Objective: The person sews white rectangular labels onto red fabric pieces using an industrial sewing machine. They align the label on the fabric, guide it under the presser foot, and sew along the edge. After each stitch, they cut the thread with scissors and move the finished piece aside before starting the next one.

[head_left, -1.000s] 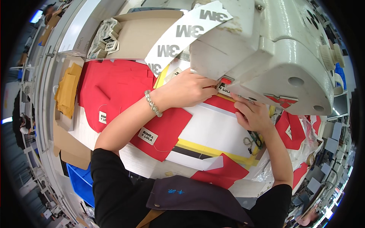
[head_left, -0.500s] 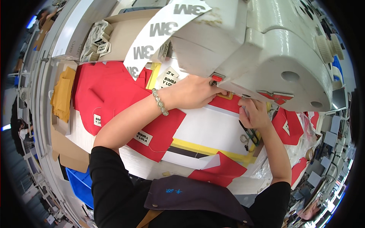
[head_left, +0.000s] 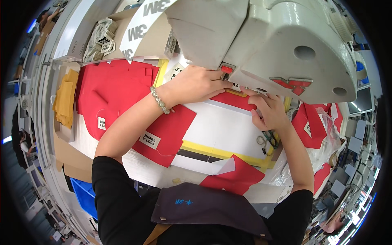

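1. Label point(head_left: 235, 85): it sits beneath the machine point(head_left: 281, 49), and only part of it shows. Take it as the clock's centre, with 12 at the top of your view.
2. An ochre frame point(head_left: 236, 93) runs along its 6 o'clock side, with the red panel point(head_left: 233, 100) just beyond.
3. Your left hand point(head_left: 198, 85) comes in from 9 o'clock, fingers close together, tips at the label's edge. You seem to be steadying it there; whether you pinch or only press, I cannot tell.
4. Your right hand point(head_left: 269, 110), at 4 o'clock, is loosely curled, the forefinger reaching toward the frame and the thumb parted from it. Nothing shows between those two; whether the curled fingers hold anything, I cannot tell.
5. The step in hand looks like lining up the label for stitching. The next move calls for keeping it flat and square, your fingertips clear of the needle.
6. The red guard point(head_left: 227, 68) is at 11 o'clock; the needle itself I cannot make out.
7. Farther out, the snips point(head_left: 270, 139) lie at 5 o'clock and a labelled red piece point(head_left: 173, 122) at 8.
8. The machine hides the label's far side, and the top of your view cuts off the machine.
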Action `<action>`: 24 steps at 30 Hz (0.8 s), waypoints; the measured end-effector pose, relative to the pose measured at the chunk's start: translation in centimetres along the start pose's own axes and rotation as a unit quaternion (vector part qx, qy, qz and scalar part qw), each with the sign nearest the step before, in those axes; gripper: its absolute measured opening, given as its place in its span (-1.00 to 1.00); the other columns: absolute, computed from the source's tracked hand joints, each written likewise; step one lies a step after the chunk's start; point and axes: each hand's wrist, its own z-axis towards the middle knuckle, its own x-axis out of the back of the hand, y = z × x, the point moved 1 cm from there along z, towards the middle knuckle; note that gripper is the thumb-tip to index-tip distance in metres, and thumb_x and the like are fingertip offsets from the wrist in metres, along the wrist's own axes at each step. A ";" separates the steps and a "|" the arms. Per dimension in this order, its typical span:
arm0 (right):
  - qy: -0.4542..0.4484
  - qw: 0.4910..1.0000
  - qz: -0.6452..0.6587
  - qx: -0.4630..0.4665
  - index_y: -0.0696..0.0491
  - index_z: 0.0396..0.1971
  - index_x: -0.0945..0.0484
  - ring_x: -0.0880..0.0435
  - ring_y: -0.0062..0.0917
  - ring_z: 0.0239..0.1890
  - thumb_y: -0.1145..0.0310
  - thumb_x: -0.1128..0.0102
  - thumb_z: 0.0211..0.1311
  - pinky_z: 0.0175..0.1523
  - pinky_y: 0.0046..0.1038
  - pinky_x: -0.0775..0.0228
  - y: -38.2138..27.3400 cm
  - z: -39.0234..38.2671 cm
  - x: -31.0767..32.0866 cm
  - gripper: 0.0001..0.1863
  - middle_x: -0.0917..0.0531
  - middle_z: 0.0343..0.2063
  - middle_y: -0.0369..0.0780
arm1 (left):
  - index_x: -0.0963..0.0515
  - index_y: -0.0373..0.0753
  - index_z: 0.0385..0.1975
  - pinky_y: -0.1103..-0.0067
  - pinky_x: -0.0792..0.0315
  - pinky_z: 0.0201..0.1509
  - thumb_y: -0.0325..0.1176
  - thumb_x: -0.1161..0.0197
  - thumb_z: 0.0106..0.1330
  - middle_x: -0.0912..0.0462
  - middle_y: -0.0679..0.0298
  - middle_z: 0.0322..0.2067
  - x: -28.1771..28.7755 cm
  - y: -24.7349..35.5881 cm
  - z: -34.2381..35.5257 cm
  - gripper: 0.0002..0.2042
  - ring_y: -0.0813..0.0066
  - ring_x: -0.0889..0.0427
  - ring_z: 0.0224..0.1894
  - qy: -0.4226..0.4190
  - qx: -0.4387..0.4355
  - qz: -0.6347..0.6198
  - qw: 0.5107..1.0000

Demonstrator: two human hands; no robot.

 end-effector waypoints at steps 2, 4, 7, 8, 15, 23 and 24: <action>-0.001 1.000 -0.004 0.001 0.00 -0.28 -0.49 -0.54 -0.44 -0.45 0.50 -0.13 -0.19 -0.31 -0.44 -0.37 0.0 0.1 0.0 -0.67 -0.67 -0.37 -0.30 | -0.68 -0.07 -0.24 0.51 -0.54 -0.26 -0.28 -0.27 0.18 -0.62 0.38 -0.43 -0.2 -0.3 0.1 -0.82 0.42 -0.63 -0.31 -0.002 -0.026 0.010 1.000; 0.000 1.000 -0.004 0.001 -0.01 -0.28 -0.49 -0.54 -0.45 -0.41 0.49 -0.12 -0.18 -0.28 -0.39 -0.36 0.0 0.1 -0.1 -0.67 -0.66 -0.38 -0.32 | -0.68 -0.07 -0.23 0.51 -0.54 -0.29 -0.28 -0.27 0.19 -0.63 0.38 -0.43 -0.2 -0.4 0.1 -0.82 0.41 -0.63 -0.34 -0.012 -0.035 0.009 0.999; -0.017 1.000 -0.003 -0.018 -0.03 -0.27 -0.48 -0.52 -0.44 -0.39 0.47 -0.12 -0.19 -0.27 -0.36 -0.31 0.3 -0.4 -0.4 -0.66 -0.65 -0.41 -0.34 | -0.67 -0.07 -0.21 0.49 -0.54 -0.34 -0.28 -0.26 0.21 -0.63 0.35 -0.46 0.1 -0.4 0.4 -0.82 0.40 -0.64 -0.38 -0.038 -0.030 -0.008 0.999; -0.018 1.000 -0.002 -0.023 -0.03 -0.26 -0.48 -0.52 -0.45 -0.38 0.47 -0.12 -0.19 -0.26 -0.37 -0.29 0.3 -0.5 -0.6 -0.66 -0.64 -0.42 -0.35 | -0.67 -0.06 -0.20 0.48 -0.54 -0.35 -0.28 -0.26 0.21 -0.62 0.35 -0.48 0.2 -0.4 0.5 -0.81 0.40 -0.64 -0.38 -0.047 -0.031 -0.013 0.998; -0.018 1.000 -0.015 -0.021 -0.05 -0.25 -0.48 -0.51 -0.45 -0.31 0.45 -0.12 -0.18 -0.18 -0.36 -0.25 0.3 -0.5 -0.5 -0.65 -0.61 -0.40 -0.36 | -0.60 -0.03 -0.17 0.40 -0.42 -0.51 -0.28 -0.22 0.26 -0.52 0.23 -0.65 -0.6 -0.6 1.1 -0.82 0.26 -0.57 -0.57 -0.112 -0.012 -0.051 0.992; -0.029 0.999 -0.008 -0.042 -0.05 -0.24 -0.49 -0.50 -0.42 -0.14 0.47 -0.10 -0.17 -0.06 -0.33 -0.24 0.2 -0.3 -0.5 -0.64 -0.61 -0.32 -0.36 | -0.61 0.03 -0.15 0.43 -0.43 -0.37 -0.28 -0.22 0.27 -0.63 0.34 -0.43 -1.6 -0.8 0.6 -0.82 0.38 -0.60 -0.28 -0.057 -0.014 -0.058 0.997; -0.032 0.999 -0.006 -0.043 -0.05 -0.24 -0.49 -0.49 -0.42 -0.12 0.48 -0.10 -0.17 -0.05 -0.32 -0.23 0.2 -0.3 -0.5 -0.64 -0.61 -0.32 -0.36 | -0.62 0.03 -0.16 0.45 -0.42 -0.32 -0.29 -0.22 0.26 -0.64 0.38 -0.37 -1.5 -0.7 0.1 -0.82 0.43 -0.59 -0.22 -0.043 -0.016 -0.029 0.999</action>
